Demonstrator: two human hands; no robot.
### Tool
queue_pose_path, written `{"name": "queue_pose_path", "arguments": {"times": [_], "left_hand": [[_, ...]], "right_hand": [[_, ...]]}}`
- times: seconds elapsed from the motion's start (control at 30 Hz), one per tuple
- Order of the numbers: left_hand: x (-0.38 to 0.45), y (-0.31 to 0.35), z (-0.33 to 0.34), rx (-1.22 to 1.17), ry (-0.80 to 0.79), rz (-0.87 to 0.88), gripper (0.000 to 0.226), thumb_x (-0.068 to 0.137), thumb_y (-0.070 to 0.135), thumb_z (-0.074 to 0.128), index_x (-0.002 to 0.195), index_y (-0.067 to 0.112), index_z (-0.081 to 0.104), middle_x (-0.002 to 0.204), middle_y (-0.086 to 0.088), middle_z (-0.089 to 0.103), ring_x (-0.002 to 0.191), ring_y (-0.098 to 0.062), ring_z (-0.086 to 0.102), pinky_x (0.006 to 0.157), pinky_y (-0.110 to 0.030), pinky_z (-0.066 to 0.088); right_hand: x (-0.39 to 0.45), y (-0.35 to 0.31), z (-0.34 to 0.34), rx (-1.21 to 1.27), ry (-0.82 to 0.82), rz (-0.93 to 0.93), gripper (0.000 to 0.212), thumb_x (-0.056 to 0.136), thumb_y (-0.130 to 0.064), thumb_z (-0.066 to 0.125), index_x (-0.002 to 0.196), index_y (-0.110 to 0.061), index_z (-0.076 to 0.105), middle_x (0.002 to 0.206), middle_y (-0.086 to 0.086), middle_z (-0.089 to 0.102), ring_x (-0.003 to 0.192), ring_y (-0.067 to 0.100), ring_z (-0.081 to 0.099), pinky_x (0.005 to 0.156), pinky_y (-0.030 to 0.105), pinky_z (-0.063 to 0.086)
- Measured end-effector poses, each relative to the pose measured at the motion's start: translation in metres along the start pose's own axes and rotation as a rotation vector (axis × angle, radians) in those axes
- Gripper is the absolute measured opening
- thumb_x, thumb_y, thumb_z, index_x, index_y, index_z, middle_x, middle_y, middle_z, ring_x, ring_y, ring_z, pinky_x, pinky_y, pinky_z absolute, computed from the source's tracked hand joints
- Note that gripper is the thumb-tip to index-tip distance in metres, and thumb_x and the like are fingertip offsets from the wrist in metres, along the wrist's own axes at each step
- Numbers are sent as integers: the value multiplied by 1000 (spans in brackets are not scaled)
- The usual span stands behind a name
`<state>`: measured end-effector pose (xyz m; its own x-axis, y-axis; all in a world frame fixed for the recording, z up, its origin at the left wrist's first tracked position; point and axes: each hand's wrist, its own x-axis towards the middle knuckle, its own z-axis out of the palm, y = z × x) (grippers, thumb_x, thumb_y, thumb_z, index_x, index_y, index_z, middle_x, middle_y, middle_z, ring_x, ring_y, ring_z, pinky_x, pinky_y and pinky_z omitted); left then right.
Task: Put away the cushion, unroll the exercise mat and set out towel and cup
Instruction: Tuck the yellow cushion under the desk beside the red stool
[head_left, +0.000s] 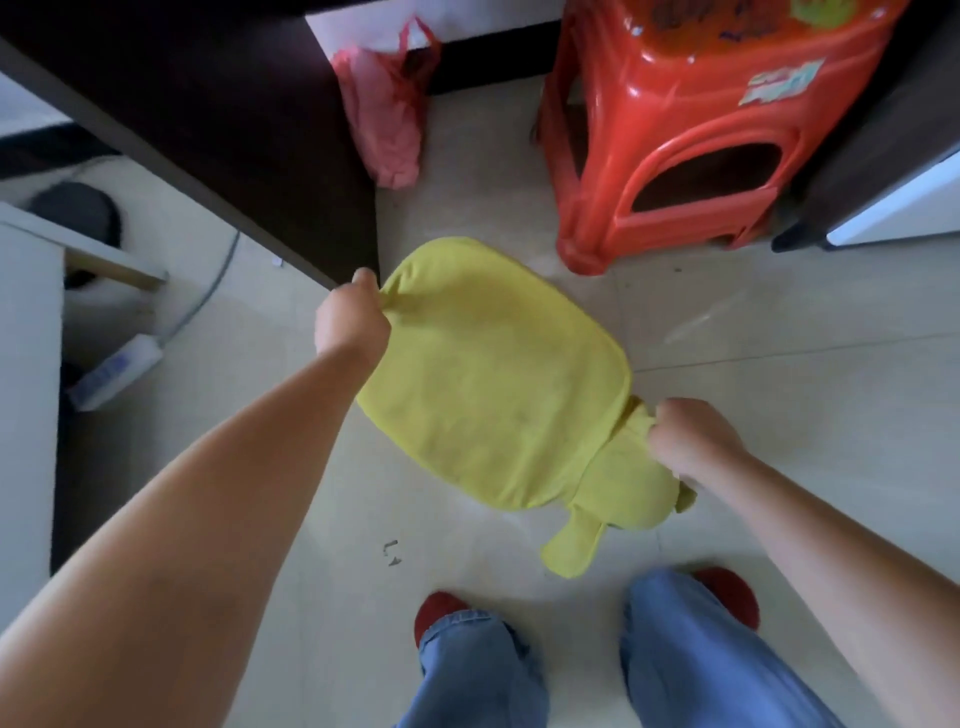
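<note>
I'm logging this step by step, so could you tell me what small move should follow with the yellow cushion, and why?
Probably lift the yellow cushion clear of the floor and carry it away. Both hands already pinch it: the left hand at its far corner, the right hand at the near end by the flaps. It hangs low between them, close to the red stool, and no mat is in view.

Tiled floor (779, 395) under red stool (691, 130)

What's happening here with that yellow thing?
A person is standing on a tiled floor, holding a yellow cushion stretched between both hands. The left hand grips its far corner, the right hand its near end. A red plastic stool and a pink bag sit just beyond. No mat, towel or cup is in view.
</note>
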<state>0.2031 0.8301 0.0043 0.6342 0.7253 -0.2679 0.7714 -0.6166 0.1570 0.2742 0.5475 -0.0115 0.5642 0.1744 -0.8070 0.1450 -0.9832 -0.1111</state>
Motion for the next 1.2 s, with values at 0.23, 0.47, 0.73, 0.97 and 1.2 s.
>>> {"name": "queue_pose_path", "arguments": {"times": [0.23,0.47,0.73,0.97,1.2], "left_hand": [[69,36,27,-129,162,81,24,89,-5,35,107,-3,51,99,-29,61,91,-43,59,63,-40,42],[119,55,79,-192,305,191,25,93,3,38,114,-1,50,104,-29,62,97,-40,58,66,-35,35],[107,41,101,-235,302,238,32,92,8,41,120,3,56,115,-24,63,104,-39,58,84,-37,47],[83,57,121,-232,238,181,36,93,11,40,126,3,52,145,-13,42,137,-28,33,116,-51,17],[24,36,130,-53,92,180,71,83,58,49,140,19,35,156,-8,17,145,-30,6,111,-64,4]], "right_hand": [[69,-33,-31,-299,-482,-255,25,87,3,33,66,-5,42,50,9,51,28,3,51,36,17,44],[121,-82,-26,-611,-557,-328,32,91,-6,45,121,-2,55,107,17,65,89,30,65,74,27,49],[125,-84,-18,-657,-500,-335,10,84,-13,60,78,-7,65,58,2,67,49,10,58,56,20,49],[128,-85,-47,-368,-793,-331,23,92,-25,45,77,-15,59,49,-4,69,38,5,60,53,20,55],[128,-86,-47,45,-213,-670,7,84,-21,62,85,-15,59,57,-1,62,34,3,55,40,14,48]]}}
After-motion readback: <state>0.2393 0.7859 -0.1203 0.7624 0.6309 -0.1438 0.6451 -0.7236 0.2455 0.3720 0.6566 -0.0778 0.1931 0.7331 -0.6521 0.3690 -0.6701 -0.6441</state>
